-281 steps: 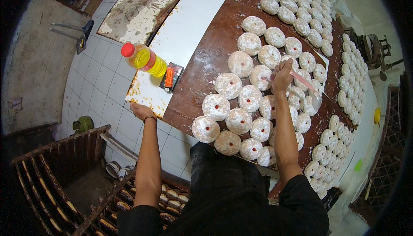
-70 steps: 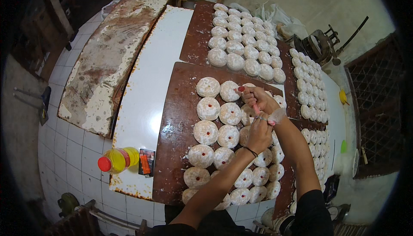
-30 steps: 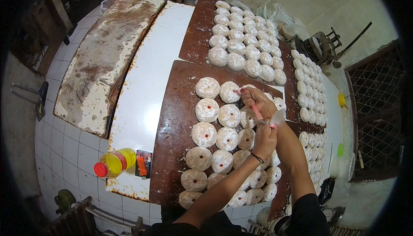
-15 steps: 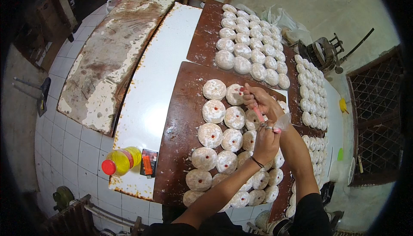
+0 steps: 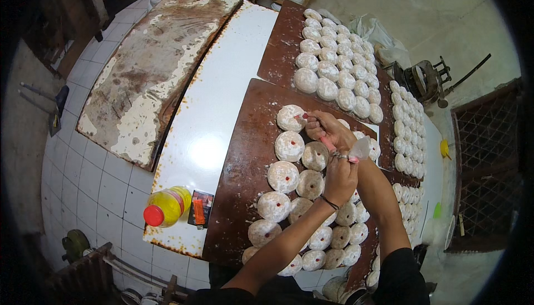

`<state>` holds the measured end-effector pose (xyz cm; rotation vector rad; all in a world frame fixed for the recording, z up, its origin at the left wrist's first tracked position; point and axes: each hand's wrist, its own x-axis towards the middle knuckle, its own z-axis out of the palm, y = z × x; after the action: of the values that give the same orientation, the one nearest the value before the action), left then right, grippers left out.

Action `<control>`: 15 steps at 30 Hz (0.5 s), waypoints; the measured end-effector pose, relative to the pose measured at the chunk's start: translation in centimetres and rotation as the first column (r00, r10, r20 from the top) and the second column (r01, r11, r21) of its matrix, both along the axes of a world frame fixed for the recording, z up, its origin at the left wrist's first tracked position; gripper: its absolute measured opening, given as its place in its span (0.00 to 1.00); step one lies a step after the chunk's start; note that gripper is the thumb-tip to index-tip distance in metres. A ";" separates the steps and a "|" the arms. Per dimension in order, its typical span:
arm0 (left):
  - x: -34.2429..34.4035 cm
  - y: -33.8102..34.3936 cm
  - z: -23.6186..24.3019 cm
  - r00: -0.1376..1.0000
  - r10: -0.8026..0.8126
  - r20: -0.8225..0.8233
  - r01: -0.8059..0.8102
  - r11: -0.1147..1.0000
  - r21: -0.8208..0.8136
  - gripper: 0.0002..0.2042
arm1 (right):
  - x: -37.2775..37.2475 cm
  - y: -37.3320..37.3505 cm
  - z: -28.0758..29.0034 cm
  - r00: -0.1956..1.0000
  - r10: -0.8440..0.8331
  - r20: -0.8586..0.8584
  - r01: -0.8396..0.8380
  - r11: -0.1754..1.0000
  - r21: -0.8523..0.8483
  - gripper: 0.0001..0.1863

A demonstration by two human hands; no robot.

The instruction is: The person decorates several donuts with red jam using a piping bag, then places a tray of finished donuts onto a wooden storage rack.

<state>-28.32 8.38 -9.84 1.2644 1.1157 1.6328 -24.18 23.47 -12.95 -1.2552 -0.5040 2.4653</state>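
Piping bag, clear plastic with pink filling, held in both hands above the near brown board. Right hand: forearm rising from lower right and slanting up-left; fingers curled closed around the front of the bag, thumb side toward the tip. Left hand: forearm angled up-right from the lower edge, dark wristband at the wrist; fingers closed about the rear of the bag, in front of the right forearm in this view. Neither grip shows a gap.

Bag relative to grip: pink body runs diagonally between the two fists. Red tip projects left of the right hand, at the right edge of the farthest floured round in the leftmost row. Loose clear tail flares out to the right, above the left hand. Several near rounds bear red centre spots.

Hidden or unclear: the middle of the bag is largely covered by the fingers; contact between tip and round cannot be determined. Hands and forearms cover several rounds on the near board. Upper sleeves are cut off by the lower edge. Small details at the dark fisheye rim are hard to make out.
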 end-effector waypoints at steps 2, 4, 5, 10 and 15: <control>0.0 0.3 -0.6 1.000 0.010 -0.022 -0.010 1.000 0.023 0.09 | -0.4 0.0 0.1 1.000 0.013 0.019 -0.014 1.000 0.012 0.07; 0.2 0.4 -0.8 0.999 0.046 0.007 -0.046 0.999 0.016 0.08 | -0.6 0.2 -0.4 0.999 0.041 0.025 -0.042 0.999 0.018 0.07; 0.1 0.4 -0.8 0.998 0.064 0.020 -0.064 0.998 0.011 0.08 | -0.8 0.3 -0.7 0.998 0.043 0.040 -0.043 0.999 0.011 0.07; -0.4 0.7 -0.4 0.998 0.017 0.065 -0.008 0.991 -0.135 0.08 | -1.5 1.2 -1.5 0.987 0.042 0.156 -0.037 0.999 -0.033 0.08; -0.3 0.4 -0.4 0.998 0.038 0.048 -0.031 0.991 -0.132 0.10 | -2.4 1.7 -2.1 0.970 0.045 0.241 -0.045 0.999 -0.004 0.09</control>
<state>-28.62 8.77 -10.26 1.1193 1.1996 1.5802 -26.54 25.19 -15.02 -1.5690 -0.6015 2.3595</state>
